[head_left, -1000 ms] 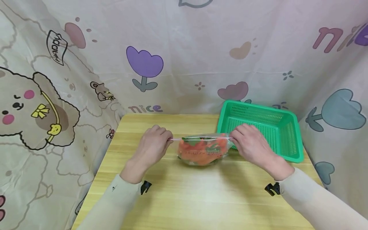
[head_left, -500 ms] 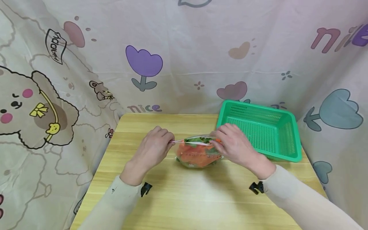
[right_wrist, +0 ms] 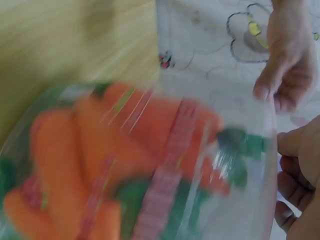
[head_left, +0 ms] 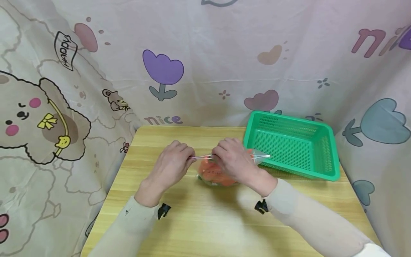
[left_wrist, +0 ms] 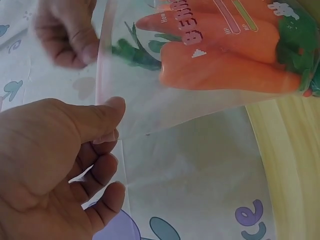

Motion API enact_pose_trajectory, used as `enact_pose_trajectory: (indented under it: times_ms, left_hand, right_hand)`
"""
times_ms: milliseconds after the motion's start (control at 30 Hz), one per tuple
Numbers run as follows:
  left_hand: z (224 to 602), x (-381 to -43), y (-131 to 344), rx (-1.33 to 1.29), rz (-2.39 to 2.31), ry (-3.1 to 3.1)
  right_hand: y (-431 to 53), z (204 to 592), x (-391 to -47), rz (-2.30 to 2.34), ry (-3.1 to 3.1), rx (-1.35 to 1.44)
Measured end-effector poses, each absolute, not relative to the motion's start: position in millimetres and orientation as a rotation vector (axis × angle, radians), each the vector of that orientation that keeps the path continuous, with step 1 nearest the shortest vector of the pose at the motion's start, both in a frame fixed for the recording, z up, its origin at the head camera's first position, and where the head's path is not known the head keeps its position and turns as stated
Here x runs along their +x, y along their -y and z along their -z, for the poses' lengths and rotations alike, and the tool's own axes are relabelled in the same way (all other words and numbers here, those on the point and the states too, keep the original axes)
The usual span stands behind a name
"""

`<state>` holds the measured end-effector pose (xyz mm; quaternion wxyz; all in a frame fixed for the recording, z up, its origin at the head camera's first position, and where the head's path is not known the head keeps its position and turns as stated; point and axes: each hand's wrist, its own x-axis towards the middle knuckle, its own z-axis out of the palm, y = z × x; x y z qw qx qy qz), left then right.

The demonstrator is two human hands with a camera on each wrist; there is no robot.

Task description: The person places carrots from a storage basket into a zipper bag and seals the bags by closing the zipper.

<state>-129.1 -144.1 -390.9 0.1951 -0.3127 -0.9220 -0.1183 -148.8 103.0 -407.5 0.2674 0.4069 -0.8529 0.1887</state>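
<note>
A clear zip bag [head_left: 218,175] with printed lettering holds several orange carrots [left_wrist: 225,65] with green tops and stands on the wooden table. Thumb and index finger of my left hand [head_left: 173,162] pinch the left end of its zip edge; the other fingers curl loosely below. Along the same edge, just right of the left hand, my right hand [head_left: 232,159] pinches the zip between thumb and fingers. To its right, the bag's white slider end [head_left: 267,156] sticks out past the hand. The right hand covers part of the bag in the head view.
A green plastic basket [head_left: 289,150] with perforated walls stands at the back right, close beside the bag. Behind the wooden table [head_left: 199,217] hangs a printed curtain [head_left: 205,64], which also runs along both sides.
My right hand has slid leftward along the zip edge, from the bag's right end to near the left hand. The left hand keeps its pinch in place.
</note>
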Motion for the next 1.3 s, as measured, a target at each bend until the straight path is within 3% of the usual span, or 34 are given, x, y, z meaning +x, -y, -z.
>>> enact_pose_trajectory:
  times_ms: [467, 733, 867, 1033, 1300]
  left_hand:
    - [392.5, -131.0, 144.9, -0.812, 0.307, 2.61]
    - [393.1, -130.9, 144.6, -0.822, 0.342, 2.592]
    - [393.0, -131.1, 145.2, -0.841, 0.37, 2.581]
    - [393.1, -129.7, 147.0, -0.858, 0.379, 2.59]
    - [392.6, -128.4, 154.9, -0.819, 0.414, 2.606]
  right_hand:
    - [-163.7, 405.7, -152.0, -0.098, 2.589, 1.032]
    - [-167.2, 402.1, -155.0, -0.415, 2.51, 1.081]
    - [-161.7, 408.1, -156.2, -0.328, 2.473, 1.194]
    - [-164.3, 414.6, -155.5, -0.138, 2.619, 1.126]
    - [-193.7, 419.3, -160.6, -0.475, 2.533, 1.126]
